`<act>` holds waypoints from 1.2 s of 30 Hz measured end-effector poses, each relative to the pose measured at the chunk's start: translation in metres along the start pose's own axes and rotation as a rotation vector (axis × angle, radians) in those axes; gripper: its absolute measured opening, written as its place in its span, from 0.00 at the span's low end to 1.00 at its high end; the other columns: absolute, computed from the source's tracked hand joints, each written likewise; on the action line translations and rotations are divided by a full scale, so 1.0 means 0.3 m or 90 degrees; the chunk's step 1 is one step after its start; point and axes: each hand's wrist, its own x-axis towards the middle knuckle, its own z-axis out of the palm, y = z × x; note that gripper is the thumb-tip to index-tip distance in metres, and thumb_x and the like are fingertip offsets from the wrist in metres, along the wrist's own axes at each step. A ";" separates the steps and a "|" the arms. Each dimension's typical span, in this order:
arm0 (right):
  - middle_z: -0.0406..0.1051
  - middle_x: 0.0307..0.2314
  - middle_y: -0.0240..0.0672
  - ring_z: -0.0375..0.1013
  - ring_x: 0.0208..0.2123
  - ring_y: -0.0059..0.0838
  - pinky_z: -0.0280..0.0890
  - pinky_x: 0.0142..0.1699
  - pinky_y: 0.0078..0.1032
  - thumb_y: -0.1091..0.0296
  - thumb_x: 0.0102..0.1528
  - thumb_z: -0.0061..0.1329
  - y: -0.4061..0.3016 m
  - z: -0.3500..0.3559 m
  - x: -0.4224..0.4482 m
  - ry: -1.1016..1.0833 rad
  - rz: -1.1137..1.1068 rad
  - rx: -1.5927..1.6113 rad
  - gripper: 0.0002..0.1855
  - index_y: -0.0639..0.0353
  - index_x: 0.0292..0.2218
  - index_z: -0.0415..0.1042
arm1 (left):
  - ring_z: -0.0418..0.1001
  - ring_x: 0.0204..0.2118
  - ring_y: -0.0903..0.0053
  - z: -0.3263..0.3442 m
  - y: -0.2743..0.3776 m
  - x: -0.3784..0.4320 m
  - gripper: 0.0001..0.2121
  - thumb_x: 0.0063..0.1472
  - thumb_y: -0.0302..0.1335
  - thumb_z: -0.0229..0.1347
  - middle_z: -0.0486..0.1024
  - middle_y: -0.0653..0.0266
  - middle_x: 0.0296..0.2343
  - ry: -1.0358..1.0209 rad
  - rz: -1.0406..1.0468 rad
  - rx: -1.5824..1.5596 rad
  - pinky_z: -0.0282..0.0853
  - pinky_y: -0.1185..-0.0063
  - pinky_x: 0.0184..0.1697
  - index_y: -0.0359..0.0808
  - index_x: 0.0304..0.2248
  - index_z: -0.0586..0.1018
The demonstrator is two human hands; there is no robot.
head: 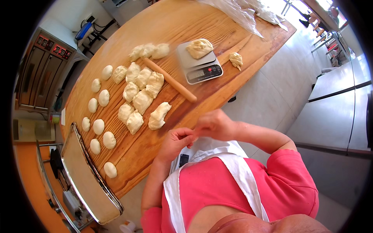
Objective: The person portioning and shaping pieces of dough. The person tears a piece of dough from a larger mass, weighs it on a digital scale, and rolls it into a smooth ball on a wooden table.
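Observation:
In front of my apron, just off the table's edge, my two hands meet. Fingers curled, my left hand [177, 141] touches or nearly touches the right. My right hand [215, 125] is blurred by motion, its fingertips bent in; whether a small bit of dough is between the fingers cannot be made out. Nearest to them on the wood lies an elongated dough piece [159, 116]. Beyond it are several rough-cut dough pieces [142, 101] and a wooden rolling pin [172, 81]. A digital kitchen scale [201, 65] carries a dough lump [200, 48].
Several smooth round dough balls [104, 98] sit along the left of the wooden table [131, 169]. Stacked baking trays [87, 180] jut past its left edge. A small dough scrap [236, 60] lies right of the scale. Plastic sheeting [236, 14] covers the far end. Steel cabinets [323, 116] stand right.

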 end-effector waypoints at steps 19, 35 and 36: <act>0.68 0.24 0.39 0.68 0.28 0.38 0.62 0.32 0.30 0.66 0.45 0.45 0.268 -0.329 0.309 0.421 0.138 -0.362 0.07 0.57 0.26 0.70 | 0.68 0.24 0.85 0.016 -0.001 -0.017 0.08 0.50 0.22 0.52 0.71 0.68 0.24 0.234 -0.010 -0.015 0.65 0.87 0.28 0.33 0.33 0.71; 0.67 0.30 0.39 0.65 0.34 0.39 0.60 0.40 0.30 0.77 0.41 0.42 0.328 -0.335 0.009 0.335 0.125 -0.498 0.09 0.61 0.29 0.68 | 0.68 0.36 0.78 -0.007 -0.036 -0.044 0.12 0.54 0.20 0.41 0.67 0.62 0.36 0.212 0.037 -0.085 0.65 0.81 0.40 0.33 0.40 0.66; 0.67 0.30 0.38 0.65 0.35 0.40 0.59 0.41 0.31 0.73 0.43 0.42 0.306 -0.352 0.042 0.346 0.157 -0.486 0.09 0.60 0.31 0.68 | 0.68 0.35 0.79 -0.016 -0.057 -0.066 0.11 0.54 0.20 0.40 0.68 0.63 0.35 0.247 0.043 -0.105 0.66 0.82 0.38 0.33 0.38 0.67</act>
